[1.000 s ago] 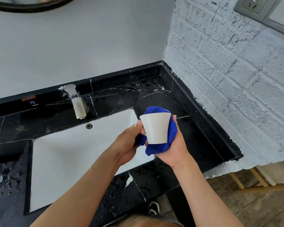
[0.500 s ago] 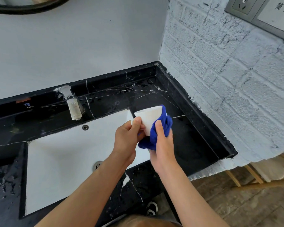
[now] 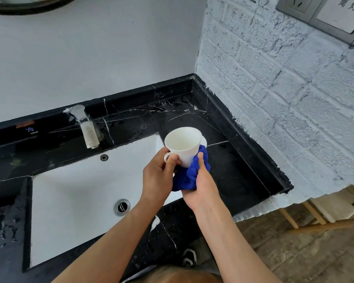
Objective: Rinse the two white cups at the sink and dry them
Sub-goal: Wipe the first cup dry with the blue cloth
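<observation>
Forearms: two bare forearms reach up from the bottom edge and meet over the right front part of the basin.
Left hand: closed on the small loop handle of a white ceramic cup, thumb pressed over the handle.
Right hand: closed around a bunched blue cloth, fingers pressing it against the cup's lower right side and base.
White ceramic cup: held in the air, mouth up and tilted toward the camera so the pale inside shows; it sits above the right edge of the basin, touching the cloth below and to the right.
Second white cup: only a curved white rim shows just behind the first cup's right side; whether it stands on the counter I cannot tell.
White rectangular sink basin: set under the counter, with a round metal drain in its floor and a small overflow hole in its far wall.
Black marble countertop with white veins: wraps the basin; wet patches on the left front.
Silver faucet: stands behind the basin, spout angled toward it.
Walls: plain white behind, white-painted brick on the right with grey socket plates at the top.
</observation>
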